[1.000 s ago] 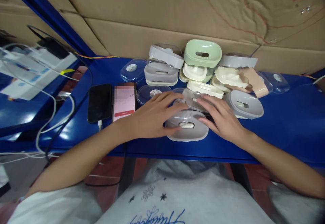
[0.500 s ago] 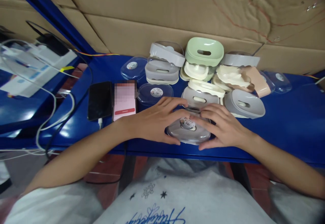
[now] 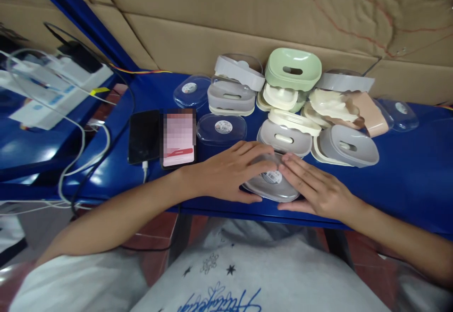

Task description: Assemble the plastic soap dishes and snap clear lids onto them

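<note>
Clear plastic, a lidded grey container [image 3: 272, 183], lies at the near edge of the blue bench [image 3: 406, 180], and you press down on it with both hands: your left hand [image 3: 228, 172] and right hand [image 3: 314, 189] lie flat, fingers straight and close together, fingertips nearly meeting over its round label. Just beyond sit two phones [image 3: 163, 136] to the left. Farther back, against cardboard, is a pile of grey, cream and green containers [image 3: 290, 95].
</note>
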{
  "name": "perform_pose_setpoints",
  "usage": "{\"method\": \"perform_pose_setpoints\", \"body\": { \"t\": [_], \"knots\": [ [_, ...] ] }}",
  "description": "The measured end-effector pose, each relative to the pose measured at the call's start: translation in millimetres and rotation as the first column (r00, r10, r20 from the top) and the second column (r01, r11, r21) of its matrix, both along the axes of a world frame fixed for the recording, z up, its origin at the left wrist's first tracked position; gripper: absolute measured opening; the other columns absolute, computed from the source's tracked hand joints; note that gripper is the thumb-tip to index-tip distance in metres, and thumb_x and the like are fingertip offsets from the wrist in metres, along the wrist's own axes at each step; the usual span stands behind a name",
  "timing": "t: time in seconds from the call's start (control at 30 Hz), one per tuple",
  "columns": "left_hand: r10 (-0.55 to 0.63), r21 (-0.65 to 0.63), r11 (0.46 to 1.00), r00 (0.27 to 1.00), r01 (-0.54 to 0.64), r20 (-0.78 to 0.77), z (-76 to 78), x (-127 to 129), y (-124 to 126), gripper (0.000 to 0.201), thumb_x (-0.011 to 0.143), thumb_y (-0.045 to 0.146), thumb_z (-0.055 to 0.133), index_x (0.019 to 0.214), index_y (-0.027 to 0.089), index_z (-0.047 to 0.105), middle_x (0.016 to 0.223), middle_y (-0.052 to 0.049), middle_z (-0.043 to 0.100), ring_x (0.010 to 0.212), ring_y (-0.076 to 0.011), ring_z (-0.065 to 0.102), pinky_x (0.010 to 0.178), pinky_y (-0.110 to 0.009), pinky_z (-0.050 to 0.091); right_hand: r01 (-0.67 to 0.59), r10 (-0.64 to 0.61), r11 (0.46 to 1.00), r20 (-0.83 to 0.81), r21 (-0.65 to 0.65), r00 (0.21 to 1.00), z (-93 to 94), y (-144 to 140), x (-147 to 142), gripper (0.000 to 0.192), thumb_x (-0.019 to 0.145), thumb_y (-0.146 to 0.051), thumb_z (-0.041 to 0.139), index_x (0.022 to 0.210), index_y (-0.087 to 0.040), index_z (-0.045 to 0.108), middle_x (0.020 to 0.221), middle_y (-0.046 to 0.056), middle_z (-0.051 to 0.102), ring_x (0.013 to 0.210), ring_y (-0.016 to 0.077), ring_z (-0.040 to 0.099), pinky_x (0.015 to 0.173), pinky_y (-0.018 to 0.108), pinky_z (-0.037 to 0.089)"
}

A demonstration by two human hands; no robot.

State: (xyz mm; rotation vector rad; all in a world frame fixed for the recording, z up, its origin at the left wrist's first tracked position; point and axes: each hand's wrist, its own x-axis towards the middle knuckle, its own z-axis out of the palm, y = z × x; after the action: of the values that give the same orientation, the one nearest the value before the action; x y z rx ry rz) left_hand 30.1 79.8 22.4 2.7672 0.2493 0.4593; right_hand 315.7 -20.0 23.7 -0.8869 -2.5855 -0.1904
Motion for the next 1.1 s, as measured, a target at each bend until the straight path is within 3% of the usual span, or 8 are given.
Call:
{"method": "perform_pose_setpoints", "body": {
  "t": [0.13,0.3,0.47,0.7,0.8,0.97,1.03,1.1],
  "knots": [
    [-0.03,-0.013,0.999,0.999,0.031,0.027,-3.8,5.0,-4.3,0.064,0.1,0.056,0.072,0.149,0.018,0.057,0.159,-0.025,0.05,0.144,-0.0401,0.053,0.119,-0.06,0.047,0.062,-0.062,0.998,0.008,0.014,0.998,-5.2,-17.8,4.1,0.107,0.092,-0.05,0.083,0.172,-0.007,0.028,0.155,0.025,0.06,0.149,0.0378,0.055,0.118,0.049,0.057],
    [-0.06,0.006,0.998,0.996,0.059,0.061,-5.2,8.0,-8.2,0.056,0.105,0.053,0.066,0.147,0.017,0.06,0.164,-0.026,0.046,0.153,-0.0387,0.046,0.122,-0.059,0.047,0.075,-0.075,0.997,-0.01,0.023,0.997,-12.6,-27.8,7.7,0.103,0.09,-0.041,0.086,0.17,-0.005,0.032,0.154,0.028,0.06,0.153,0.0402,0.049,0.119,0.052,0.056],
    [-0.053,-0.055,0.997,0.995,0.058,0.08,-4.9,8.1,-4.1,0.059,0.105,0.05,0.067,0.155,0.021,0.054,0.168,-0.025,0.042,0.159,-0.0373,0.041,0.124,-0.061,0.047,0.04,-0.061,0.992,-0.175,-0.12,0.983,-17.9,-21.1,12.4,0.098,0.095,-0.038,0.081,0.173,-0.016,0.028,0.167,0.023,0.048,0.156,0.0389,0.046,0.123,0.06,0.05],
    [-0.026,-0.079,0.996,0.999,0.029,0.047,-8.0,8.7,-6.0,0.077,0.106,0.049,0.065,0.17,0.02,0.033,0.176,-0.027,0.027,0.166,-0.039,0.027,0.13,-0.063,0.039,0.1,-0.123,0.982,-0.133,-0.163,0.983,-21.1,-20.0,9.1,0.099,0.094,-0.043,0.081,0.175,-0.028,0.026,0.172,0.018,0.041,0.159,0.0408,0.04,0.121,0.065,0.05],
    [-0.038,-0.06,0.997,0.999,0.04,0.034,-9.6,9.8,-7.4,0.072,0.109,0.048,0.061,0.168,0.017,0.035,0.176,-0.029,0.026,0.167,-0.0391,0.025,0.13,-0.062,0.038,0.119,-0.141,0.978,-0.12,-0.172,0.983,-20.8,-22.1,9.1,0.093,0.097,-0.041,0.079,0.174,-0.032,0.027,0.171,0.017,0.041,0.157,0.0402,0.044,0.119,0.065,0.052],
    [-0.082,0.03,0.996,0.996,0.081,0.039,-0.9,7.7,-4.2,0.066,0.11,0.051,0.058,0.165,0.021,0.041,0.175,-0.024,0.033,0.163,-0.035,0.035,0.13,-0.058,0.039,0.204,-0.237,0.94,-0.096,-0.273,0.967,-12.4,-45.7,23.9,0.091,0.095,-0.036,0.078,0.173,-0.039,0.03,0.165,0.015,0.046,0.149,0.043,0.053,0.115,0.066,0.058],
    [-0.004,0.1,0.995,0.998,-0.003,0.066,6.1,4.6,0.9,0.06,0.11,0.05,0.056,0.161,0.021,0.047,0.169,-0.022,0.044,0.155,-0.0354,0.046,0.128,-0.058,0.04,0.312,-0.353,0.897,-0.08,-0.314,0.932,-8.3,-66.5,38.8,0.089,0.094,-0.034,0.077,0.171,-0.045,0.034,0.162,0.012,0.05,0.145,0.0461,0.056,0.11,0.066,0.062],
    [0.158,0.16,0.972,0.983,-0.172,0.096,11.2,1.2,8.3,0.051,0.111,0.045,0.055,0.155,0.02,0.053,0.157,-0.02,0.057,0.144,-0.0354,0.057,0.123,-0.058,0.043,0.43,-0.479,0.85,-0.108,-0.304,0.871,-6.2,-92.1,59.3,0.084,0.091,-0.034,0.076,0.167,-0.049,0.042,0.157,0.012,0.055,0.138,0.0497,0.061,0.101,0.068,0.065]
  ]
}}
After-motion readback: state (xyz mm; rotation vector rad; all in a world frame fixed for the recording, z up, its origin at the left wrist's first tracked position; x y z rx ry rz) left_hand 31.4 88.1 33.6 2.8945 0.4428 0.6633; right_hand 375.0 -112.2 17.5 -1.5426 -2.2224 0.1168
